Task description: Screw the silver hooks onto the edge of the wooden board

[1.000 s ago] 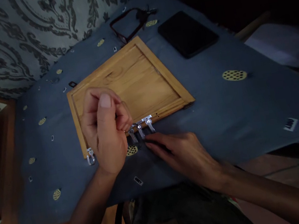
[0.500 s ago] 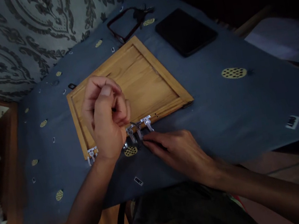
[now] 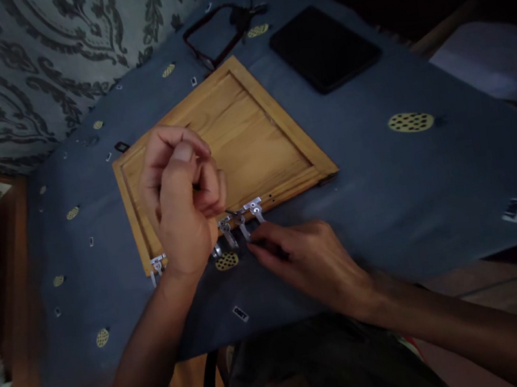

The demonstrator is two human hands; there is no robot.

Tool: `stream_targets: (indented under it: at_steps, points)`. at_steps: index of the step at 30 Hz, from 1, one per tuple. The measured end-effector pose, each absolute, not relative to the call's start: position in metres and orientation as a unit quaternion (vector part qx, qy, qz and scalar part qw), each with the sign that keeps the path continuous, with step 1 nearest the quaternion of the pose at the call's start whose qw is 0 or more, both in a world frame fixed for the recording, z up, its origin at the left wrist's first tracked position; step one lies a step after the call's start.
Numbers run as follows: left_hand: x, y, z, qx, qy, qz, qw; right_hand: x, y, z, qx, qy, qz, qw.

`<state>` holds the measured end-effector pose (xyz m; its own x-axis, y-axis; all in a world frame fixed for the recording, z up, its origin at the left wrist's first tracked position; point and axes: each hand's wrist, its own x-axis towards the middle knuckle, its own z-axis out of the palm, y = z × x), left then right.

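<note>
A framed wooden board lies tilted across the table, several silver metal hooks along its near edge. Above the board's near left part, my left hand is curled closed; what it grips is hidden. A thin dark metal tip shows just beyond that hand, pointing at one of the hooks. My right hand pinches the lower end of that metal hook between thumb and forefinger. Another hook sits at the board's left corner, partly behind my left wrist.
The table wears a blue-grey cloth with printed pineapples. Past the board lie glasses, keys and a black tablet-like slab. A small dark loop shows at the board's far left edge. Patterned fabric rises behind.
The view has shifted slightly. Both hands keep nearly the same places and grips, my left hand over the board and my right hand at the hook.
</note>
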<state>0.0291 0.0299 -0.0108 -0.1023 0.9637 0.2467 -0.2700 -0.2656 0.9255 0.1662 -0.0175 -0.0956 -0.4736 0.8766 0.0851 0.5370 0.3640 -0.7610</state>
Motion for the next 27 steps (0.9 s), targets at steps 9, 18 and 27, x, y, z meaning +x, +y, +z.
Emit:
stream_targets:
  at_steps: [9, 18, 27]
  points:
    - [0.032, 0.035, -0.007, 0.47, 0.383, 0.624, 0.493, 0.166, -0.018, -0.097, -0.441, -0.789, 0.33, 0.272]
    - [0.026, 0.045, -0.007, 0.499, 0.364, 0.569, 0.543, 0.166, -0.018, -0.097, -0.454, -0.785, 0.329, 0.264]
    - [0.019, 0.052, -0.008, 0.522, 0.338, 0.525, 0.582, 0.166, -0.018, -0.098, -0.452, -0.788, 0.324, 0.264]
